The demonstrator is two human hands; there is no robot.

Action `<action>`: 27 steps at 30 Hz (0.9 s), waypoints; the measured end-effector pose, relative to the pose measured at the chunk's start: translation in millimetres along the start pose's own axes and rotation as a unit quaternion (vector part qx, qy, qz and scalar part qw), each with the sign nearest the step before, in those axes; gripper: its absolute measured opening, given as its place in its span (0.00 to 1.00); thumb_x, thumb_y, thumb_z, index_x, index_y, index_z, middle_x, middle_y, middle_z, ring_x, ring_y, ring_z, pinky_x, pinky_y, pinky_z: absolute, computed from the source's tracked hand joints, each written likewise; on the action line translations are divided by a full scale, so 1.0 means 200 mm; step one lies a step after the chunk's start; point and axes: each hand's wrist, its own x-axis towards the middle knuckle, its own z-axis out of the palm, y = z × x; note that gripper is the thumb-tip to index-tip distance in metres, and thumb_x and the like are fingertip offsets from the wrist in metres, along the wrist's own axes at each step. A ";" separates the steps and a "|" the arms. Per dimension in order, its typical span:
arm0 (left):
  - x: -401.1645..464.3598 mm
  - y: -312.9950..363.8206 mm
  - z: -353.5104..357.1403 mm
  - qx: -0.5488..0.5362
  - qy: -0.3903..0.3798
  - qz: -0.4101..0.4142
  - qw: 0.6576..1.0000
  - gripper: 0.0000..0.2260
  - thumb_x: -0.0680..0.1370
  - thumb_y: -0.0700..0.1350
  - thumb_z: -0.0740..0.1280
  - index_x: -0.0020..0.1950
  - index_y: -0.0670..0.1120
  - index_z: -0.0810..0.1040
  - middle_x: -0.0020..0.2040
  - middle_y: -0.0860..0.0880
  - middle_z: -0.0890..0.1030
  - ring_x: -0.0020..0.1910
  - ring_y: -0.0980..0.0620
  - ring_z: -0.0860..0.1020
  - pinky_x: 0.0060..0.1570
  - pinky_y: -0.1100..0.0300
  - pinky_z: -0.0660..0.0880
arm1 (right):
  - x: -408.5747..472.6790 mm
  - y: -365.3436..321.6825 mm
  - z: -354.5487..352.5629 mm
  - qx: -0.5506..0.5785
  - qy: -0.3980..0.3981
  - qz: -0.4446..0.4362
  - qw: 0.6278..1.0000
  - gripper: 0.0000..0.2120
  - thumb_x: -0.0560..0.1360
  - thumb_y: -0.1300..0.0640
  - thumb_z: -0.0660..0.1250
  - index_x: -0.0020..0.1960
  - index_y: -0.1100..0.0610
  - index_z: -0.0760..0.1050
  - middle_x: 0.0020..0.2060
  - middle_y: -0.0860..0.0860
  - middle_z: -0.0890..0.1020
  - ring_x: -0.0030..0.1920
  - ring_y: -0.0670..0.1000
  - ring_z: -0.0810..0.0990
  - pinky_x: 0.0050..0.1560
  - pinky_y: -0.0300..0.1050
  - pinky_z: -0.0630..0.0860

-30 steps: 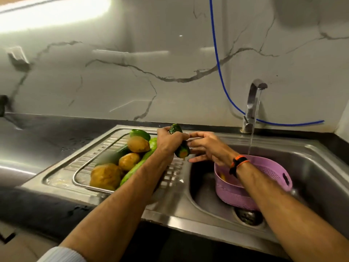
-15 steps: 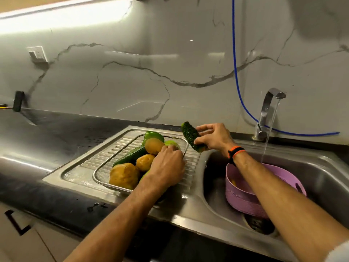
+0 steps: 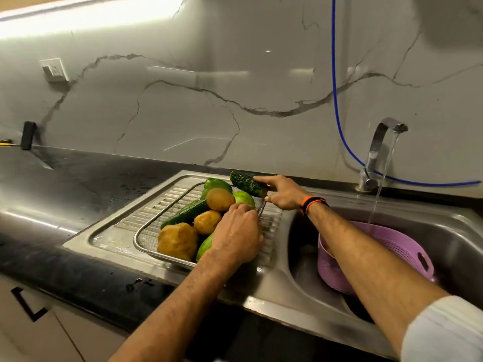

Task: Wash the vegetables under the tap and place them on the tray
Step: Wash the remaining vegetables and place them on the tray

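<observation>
Bitter gourd, dark green and bumpy, held above the far right corner of the wire-mesh tray, gripped at its right end by the right hand, fingers and thumb curled round it. Tray seated on the ribbed drainboard of the steel sink, piled with potatoes, a cucumber, a green pepper and other green vegetables. Left hand laid palm-down over the pile's right side, fingers together and bent onto the vegetables; whether closed round one, could not tell. Orange-and-black band worn on the right wrist. Purple colander sat in the basin, under water running from the tap. Blue hose hung down the marble wall behind.
</observation>
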 end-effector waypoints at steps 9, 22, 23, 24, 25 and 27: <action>0.02 0.03 -0.03 0.001 -0.020 -0.018 1.000 0.10 0.80 0.46 0.64 0.57 0.44 0.78 0.62 0.44 0.77 0.63 0.45 0.72 0.65 0.51 0.70 | -0.06 0.05 0.00 0.088 0.097 0.025 0.991 0.27 0.74 0.64 0.70 0.72 0.55 0.70 0.69 0.54 0.75 0.62 0.53 0.79 0.61 0.44 0.75; 0.28 0.57 0.23 -0.068 -0.086 0.027 0.994 0.18 0.75 0.49 0.71 0.63 0.45 0.79 0.62 0.43 0.79 0.62 0.44 0.76 0.62 0.51 0.74 | -0.67 0.69 -0.32 0.051 0.117 0.170 0.977 0.19 0.71 0.66 0.73 0.62 0.59 0.77 0.50 0.52 0.83 0.49 0.49 0.82 0.58 0.47 0.79; 0.31 0.61 0.27 -0.073 -0.100 0.029 0.992 0.17 0.75 0.49 0.71 0.62 0.45 0.79 0.61 0.44 0.80 0.61 0.44 0.77 0.61 0.51 0.75 | -0.71 0.74 -0.34 0.040 0.110 0.183 0.976 0.19 0.71 0.65 0.73 0.61 0.59 0.77 0.49 0.51 0.84 0.50 0.49 0.83 0.58 0.47 0.79; 0.33 0.66 0.33 -0.081 -0.119 0.032 0.989 0.17 0.74 0.49 0.71 0.62 0.45 0.80 0.60 0.44 0.81 0.59 0.44 0.78 0.60 0.52 0.75 | -0.75 0.80 -0.34 0.028 0.102 0.197 0.975 0.18 0.71 0.65 0.74 0.60 0.58 0.78 0.48 0.50 0.84 0.50 0.48 0.83 0.58 0.47 0.79; 0.35 0.69 0.37 -0.091 -0.139 0.029 0.986 0.17 0.74 0.48 0.71 0.62 0.45 0.80 0.59 0.45 0.82 0.58 0.45 0.79 0.59 0.52 0.76 | -0.79 0.84 -0.34 0.015 0.095 0.210 0.973 0.17 0.71 0.63 0.74 0.59 0.56 0.79 0.47 0.49 0.84 0.49 0.48 0.83 0.58 0.47 0.79; 0.38 0.75 0.46 -0.102 -0.177 0.025 0.979 0.17 0.75 0.48 0.72 0.63 0.45 0.79 0.58 0.46 0.81 0.56 0.46 0.80 0.56 0.55 0.77 | -0.86 0.93 -0.32 -0.008 0.085 0.239 0.967 0.16 0.70 0.61 0.74 0.57 0.54 0.79 0.45 0.46 0.84 0.48 0.48 0.84 0.57 0.48 0.79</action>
